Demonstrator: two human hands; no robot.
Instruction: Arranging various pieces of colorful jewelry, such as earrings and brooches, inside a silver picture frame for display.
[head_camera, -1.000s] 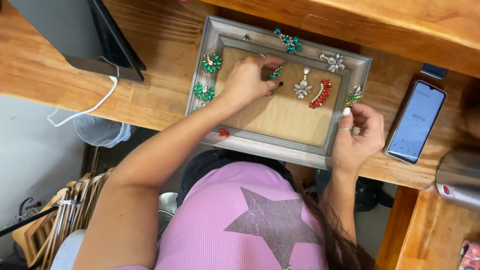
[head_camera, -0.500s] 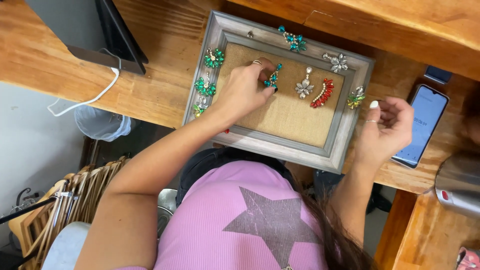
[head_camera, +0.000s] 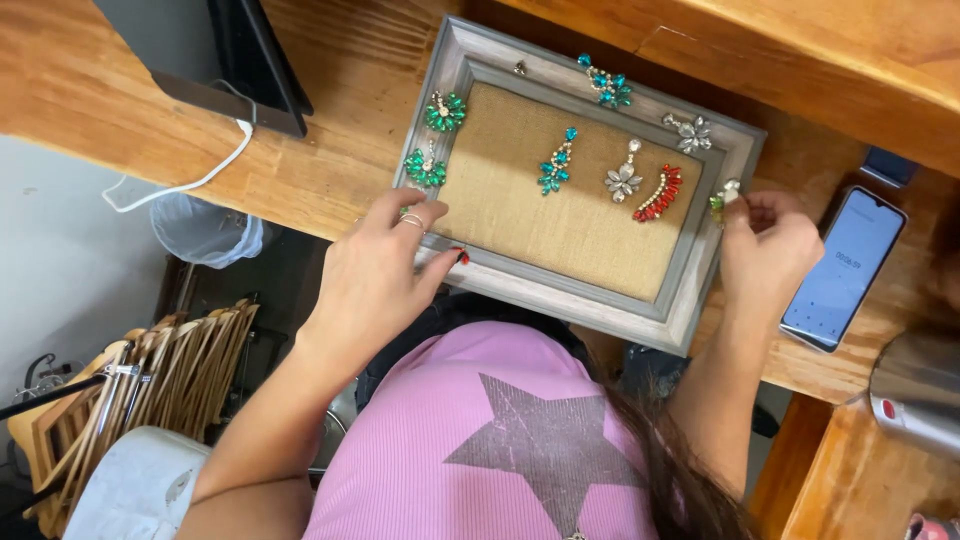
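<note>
With the left hand (head_camera: 375, 275) gripping the grey picture frame (head_camera: 560, 290) edge and the right hand (head_camera: 765, 240) pinching a green-stoned earring (head_camera: 722, 195), a tilt could shed the loosely laid teal earring (head_camera: 555, 162) onto the counter (head_camera: 330, 170).

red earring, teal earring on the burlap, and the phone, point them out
red earring (head_camera: 660, 194), head view, middle of its curved row of stones
teal earring (head_camera: 555, 162), head view, its middle stones
phone (head_camera: 845, 268), head view, centre of its screen

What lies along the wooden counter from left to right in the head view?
White cable → left hand → grey picture frame → teal earring → silver earring → red earring → right hand → phone.
</note>
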